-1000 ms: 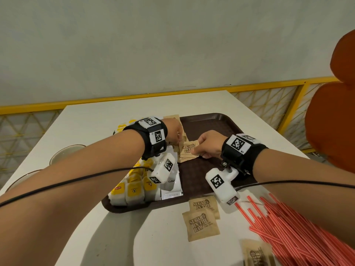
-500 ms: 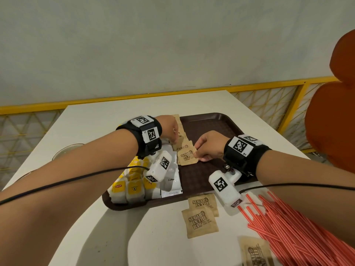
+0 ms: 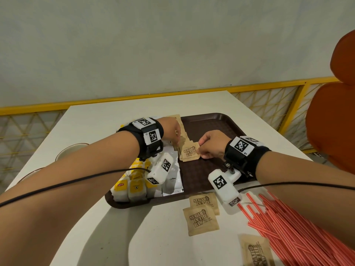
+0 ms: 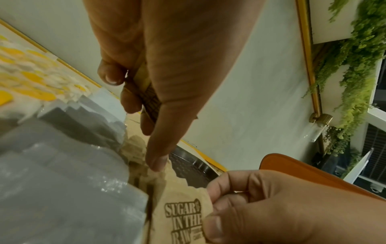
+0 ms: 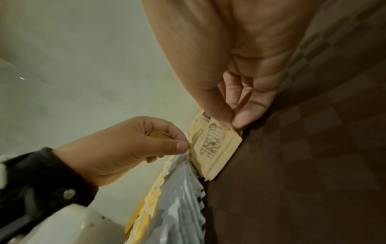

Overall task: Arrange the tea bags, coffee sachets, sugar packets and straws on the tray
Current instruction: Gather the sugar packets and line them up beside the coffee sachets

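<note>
A: Where do things stand with the brown paper sugar packets (image 3: 189,152)?

B: A row of them stands overlapping on the dark brown plastic tray (image 3: 215,123), beside the silvery coffee sachets (image 3: 172,181) and the yellow-tagged white tea bags (image 3: 132,187). The right hand (image 3: 210,144) pinches the nearest packet's edge between thumb and fingertips. The left hand (image 3: 172,131) holds another packet in its curled fingers, forefinger tip resting on the row.

A: And the rest?

B: Three loose packets (image 3: 200,219) lie on the white table (image 3: 96,227) just off the tray, near the pile of red-and-white striped straws (image 3: 288,227).

A: What might go wrong?

B: The row looks loosely propped. Pressing the pinched packet in too hard could topple its neighbours or shove the sachets sideways. Letting go before it leans on the others could leave it flat and askew.
</note>
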Demonstrator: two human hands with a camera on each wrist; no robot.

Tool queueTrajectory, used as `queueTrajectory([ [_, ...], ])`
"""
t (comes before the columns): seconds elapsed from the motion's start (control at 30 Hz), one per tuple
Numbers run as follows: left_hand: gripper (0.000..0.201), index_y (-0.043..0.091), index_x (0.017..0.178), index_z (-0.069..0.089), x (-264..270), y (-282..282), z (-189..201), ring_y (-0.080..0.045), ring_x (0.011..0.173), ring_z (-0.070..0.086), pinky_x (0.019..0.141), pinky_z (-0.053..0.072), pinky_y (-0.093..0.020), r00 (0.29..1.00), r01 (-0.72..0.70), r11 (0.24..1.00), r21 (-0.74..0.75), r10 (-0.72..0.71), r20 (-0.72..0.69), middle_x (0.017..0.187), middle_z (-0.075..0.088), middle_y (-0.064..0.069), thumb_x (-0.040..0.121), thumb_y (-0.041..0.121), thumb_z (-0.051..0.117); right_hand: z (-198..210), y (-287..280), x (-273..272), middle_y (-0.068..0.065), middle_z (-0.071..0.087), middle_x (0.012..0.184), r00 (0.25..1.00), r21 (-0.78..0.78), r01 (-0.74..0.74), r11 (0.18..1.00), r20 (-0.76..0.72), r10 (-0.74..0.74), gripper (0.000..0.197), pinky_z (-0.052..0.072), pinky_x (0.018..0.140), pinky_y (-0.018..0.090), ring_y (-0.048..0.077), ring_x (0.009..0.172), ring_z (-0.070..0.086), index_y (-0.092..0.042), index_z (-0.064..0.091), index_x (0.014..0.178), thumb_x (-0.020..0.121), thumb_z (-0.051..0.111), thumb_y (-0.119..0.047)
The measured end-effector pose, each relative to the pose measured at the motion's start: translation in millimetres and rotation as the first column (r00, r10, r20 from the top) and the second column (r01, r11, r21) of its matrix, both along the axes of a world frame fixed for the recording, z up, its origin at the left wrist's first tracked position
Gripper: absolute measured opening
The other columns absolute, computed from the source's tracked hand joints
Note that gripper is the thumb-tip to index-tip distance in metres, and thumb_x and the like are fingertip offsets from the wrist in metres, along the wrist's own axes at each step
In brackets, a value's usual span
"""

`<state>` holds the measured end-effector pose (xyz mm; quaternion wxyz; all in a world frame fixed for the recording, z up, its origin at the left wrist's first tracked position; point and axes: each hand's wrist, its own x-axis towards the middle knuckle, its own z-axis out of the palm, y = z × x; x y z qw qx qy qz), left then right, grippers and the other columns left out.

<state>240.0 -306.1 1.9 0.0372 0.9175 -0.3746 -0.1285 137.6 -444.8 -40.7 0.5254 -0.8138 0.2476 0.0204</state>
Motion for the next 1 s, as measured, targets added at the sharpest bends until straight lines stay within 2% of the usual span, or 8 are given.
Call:
queueTrajectory([
  [0.2, 0.004, 0.020, 0.080, 0.073, -3.7, -1.7, -6.9, -0.014, 0.092, 0.060, 0.080, 0.049, -0.027, 1.000, 0.003, 0.999, 0.040, -0.004, 0.015, 0.098, 0.069, 0.003, 0.082, 0.022, 0.072, -0.9, 4.0, -2.3, 0.023, 0.067, 0.097, 1.000, 0.018, -0.029, 0.999, 0.001, 0.029, 0.023, 0.059, 0.072, 0.033, 0.027, 0.074, 0.067, -0.009, 0.056, 0.080, 0.078, 0.070, 0.010],
  [0.47, 0.002, 0.017, 0.083, 0.070, 2.8, 6.3, 6.5, -0.014, 0.095, 0.057, 0.082, 0.043, -0.025, 0.999, -0.044, 0.997, -0.068, 0.043, -0.019, 0.102, 0.067, 0.000, 0.085, 0.017, 0.069, 1.9, 1.5, -2.0, 0.017, 0.068, 0.082, 0.998, 0.023, -0.061, 0.998, -0.006, 0.061, 0.025, 0.059, 0.079, 0.038, 0.026, 0.072, 0.068, -0.007, 0.055, 0.084, 0.076, 0.075, 0.006],
  [0.6, 0.015, 0.016, 0.088, 0.072, 3.7, 14.4, 10.1, -0.013, 0.099, 0.052, 0.084, 0.039, -0.023, 0.993, -0.091, 0.986, -0.140, 0.080, -0.084, 0.104, 0.060, 0.003, 0.088, 0.007, 0.061, 4.3, 1.9, -3.8, 0.017, 0.069, 0.081, 0.996, 0.034, -0.088, 0.996, -0.025, 0.089, 0.025, 0.059, 0.077, 0.036, 0.030, 0.081, 0.071, -0.006, 0.055, 0.085, 0.077, 0.073, 0.009],
  [0.7, 0.026, 0.014, 0.096, 0.072, 2.5, 18.6, 12.5, -0.017, 0.104, 0.054, 0.084, 0.041, -0.023, 0.983, -0.136, 0.967, -0.215, 0.105, -0.151, 0.114, 0.060, -0.002, 0.093, 0.001, 0.050, 5.1, 4.7, -6.1, 0.016, 0.067, 0.078, 0.995, 0.048, -0.094, 0.994, -0.034, 0.096, 0.023, 0.059, 0.075, 0.035, 0.027, 0.074, 0.070, -0.007, 0.055, 0.082, 0.078, 0.070, 0.011],
  [0.77, 0.032, 0.011, 0.104, 0.070, -0.5, 21.1, 14.3, -0.016, 0.086, 0.055, 0.070, 0.044, -0.018, 0.960, -0.204, 0.922, -0.330, 0.122, -0.253, 0.108, 0.058, -0.006, 0.095, -0.002, 0.042, 7.6, 7.4, -7.8, 0.014, 0.066, 0.075, 0.996, 0.022, -0.086, 0.996, -0.030, 0.087, 0.019, 0.059, 0.076, 0.035, 0.022, 0.066, 0.066, -0.007, 0.057, 0.078, 0.081, 0.069, 0.007],
  [0.83, 0.034, 0.009, 0.113, 0.064, -7.9, 24.1, 17.7, -0.014, 0.071, 0.054, 0.055, 0.043, -0.014, 0.888, -0.337, 0.806, -0.487, 0.100, -0.449, 0.100, 0.059, -0.010, 0.097, -0.002, 0.036, 14.4, 9.4, -9.7, 0.013, 0.066, 0.078, 0.998, -0.065, -0.055, 0.996, 0.019, 0.056, 0.010, 0.058, 0.073, 0.031, 0.019, 0.068, 0.063, -0.005, 0.060, 0.080, 0.086, 0.068, -0.003],
  [0.9, 0.032, 0.012, 0.125, 0.056, -18.0, 27.2, 22.5, -0.016, 0.080, 0.062, 0.060, 0.050, -0.020, 0.771, -0.461, 0.677, -0.574, -0.014, -0.636, 0.102, 0.064, -0.009, 0.100, 0.003, 0.037, 24.8, 12.0, -11.7, 0.011, 0.066, 0.084, 0.988, -0.017, -0.033, 0.999, 0.151, 0.035, 0.009, 0.057, 0.070, 0.027, 0.017, 0.072, 0.062, -0.003, 0.062, 0.091, 0.089, 0.066, -0.011],
  [1.0, 0.039, 0.021, 0.139, 0.046, -35.0, 27.1, 26.6, -0.015, 0.105, 0.062, 0.074, 0.055, -0.023, 0.628, -0.549, 0.550, -0.630, -0.226, -0.745, 0.128, 0.061, -0.001, 0.103, 0.010, 0.036, 42.5, 20.8, -15.4, 0.012, 0.065, 0.102, 0.948, 0.288, -0.154, 0.945, 0.314, 0.059, 0.024, 0.058, 0.075, 0.026, 0.017, 0.086, 0.064, -0.004, 0.060, 0.113, 0.093, 0.061, -0.018],
])
